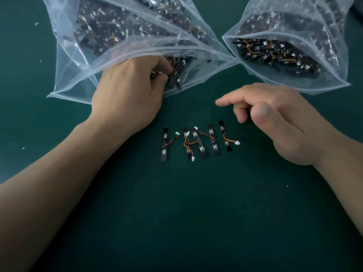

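Note:
Several narrow black circuit strips point(196, 141) with small buttons, coloured wires and white plugs lie side by side on the green mat. My left hand point(131, 91) reaches into the mouth of the left clear plastic bag point(82, 55); its fingers curl around black strips point(174, 77) inside the opening. My right hand point(275, 118) hovers above the mat just right of the row, index finger stretched to the left, other fingers loosely curled, holding nothing.
A second clear bag point(290, 46) full of the same black strips lies at the upper right with its mouth facing me. The dark green mat point(196, 213) covers the whole work surface. Small white specks point(23, 148) dot its left side.

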A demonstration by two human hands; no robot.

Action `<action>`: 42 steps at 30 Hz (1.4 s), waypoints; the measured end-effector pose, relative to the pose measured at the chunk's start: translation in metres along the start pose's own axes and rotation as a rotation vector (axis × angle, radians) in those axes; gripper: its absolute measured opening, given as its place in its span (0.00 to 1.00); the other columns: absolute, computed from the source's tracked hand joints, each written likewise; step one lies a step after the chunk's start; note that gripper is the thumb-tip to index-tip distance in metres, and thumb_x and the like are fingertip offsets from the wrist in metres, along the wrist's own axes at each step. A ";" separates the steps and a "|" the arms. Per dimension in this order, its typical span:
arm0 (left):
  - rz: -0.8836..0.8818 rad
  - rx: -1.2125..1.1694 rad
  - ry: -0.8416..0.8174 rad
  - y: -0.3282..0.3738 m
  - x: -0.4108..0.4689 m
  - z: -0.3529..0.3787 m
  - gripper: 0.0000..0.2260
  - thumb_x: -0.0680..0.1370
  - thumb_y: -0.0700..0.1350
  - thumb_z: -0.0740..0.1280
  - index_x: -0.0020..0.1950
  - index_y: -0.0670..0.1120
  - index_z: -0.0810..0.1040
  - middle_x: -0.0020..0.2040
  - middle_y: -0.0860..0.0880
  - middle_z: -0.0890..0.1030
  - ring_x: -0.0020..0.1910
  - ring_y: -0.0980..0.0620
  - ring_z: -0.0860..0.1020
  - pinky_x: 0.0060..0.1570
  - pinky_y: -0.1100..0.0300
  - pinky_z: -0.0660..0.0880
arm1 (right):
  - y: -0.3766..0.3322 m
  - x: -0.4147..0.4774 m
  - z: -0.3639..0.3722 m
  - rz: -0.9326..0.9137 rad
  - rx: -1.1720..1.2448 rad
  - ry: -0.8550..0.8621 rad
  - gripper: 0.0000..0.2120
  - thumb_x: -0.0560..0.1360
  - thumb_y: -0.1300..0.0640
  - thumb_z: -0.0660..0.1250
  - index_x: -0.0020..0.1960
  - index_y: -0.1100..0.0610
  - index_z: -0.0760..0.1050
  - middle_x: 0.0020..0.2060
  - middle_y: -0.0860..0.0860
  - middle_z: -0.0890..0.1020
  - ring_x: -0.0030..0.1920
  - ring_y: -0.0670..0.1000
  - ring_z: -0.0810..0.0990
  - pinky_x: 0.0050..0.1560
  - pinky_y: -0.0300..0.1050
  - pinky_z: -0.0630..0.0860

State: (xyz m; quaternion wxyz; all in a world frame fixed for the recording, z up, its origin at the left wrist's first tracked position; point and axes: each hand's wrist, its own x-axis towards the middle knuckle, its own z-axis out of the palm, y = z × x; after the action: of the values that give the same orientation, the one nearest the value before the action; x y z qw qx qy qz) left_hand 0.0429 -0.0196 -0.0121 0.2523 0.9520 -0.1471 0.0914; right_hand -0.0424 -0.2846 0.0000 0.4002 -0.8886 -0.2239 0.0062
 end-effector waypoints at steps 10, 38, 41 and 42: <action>0.105 -0.075 0.034 0.003 0.000 0.000 0.15 0.83 0.39 0.67 0.68 0.49 0.82 0.53 0.53 0.83 0.50 0.58 0.76 0.56 0.66 0.73 | 0.000 0.001 0.003 -0.014 0.037 0.091 0.45 0.78 0.25 0.44 0.56 0.60 0.84 0.45 0.42 0.82 0.45 0.38 0.81 0.52 0.39 0.79; 0.420 -0.686 -0.098 0.015 -0.014 0.008 0.16 0.78 0.35 0.76 0.61 0.51 0.82 0.70 0.48 0.78 0.49 0.48 0.86 0.55 0.58 0.82 | -0.007 0.010 0.017 0.060 -0.101 0.364 0.03 0.81 0.53 0.72 0.53 0.50 0.84 0.46 0.38 0.83 0.44 0.42 0.81 0.46 0.29 0.70; 0.386 -0.760 -0.115 0.017 -0.015 0.008 0.20 0.77 0.32 0.75 0.64 0.50 0.80 0.67 0.49 0.82 0.51 0.48 0.86 0.57 0.54 0.82 | -0.006 0.009 0.016 0.043 -0.104 0.348 0.02 0.81 0.55 0.72 0.50 0.53 0.83 0.45 0.39 0.83 0.43 0.43 0.80 0.45 0.28 0.69; 0.390 -0.773 -0.122 0.018 -0.016 0.008 0.20 0.77 0.31 0.75 0.65 0.50 0.80 0.63 0.50 0.84 0.53 0.48 0.86 0.58 0.53 0.82 | -0.007 0.008 0.016 0.037 -0.104 0.338 0.02 0.81 0.56 0.73 0.50 0.54 0.83 0.45 0.40 0.83 0.42 0.43 0.80 0.44 0.28 0.69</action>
State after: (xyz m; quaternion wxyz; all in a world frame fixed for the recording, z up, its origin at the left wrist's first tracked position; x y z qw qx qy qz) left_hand 0.0230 -0.0349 -0.0150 0.5590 0.7457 -0.3621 0.0194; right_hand -0.0410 -0.2660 -0.0050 0.3854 -0.9005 -0.1368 -0.1476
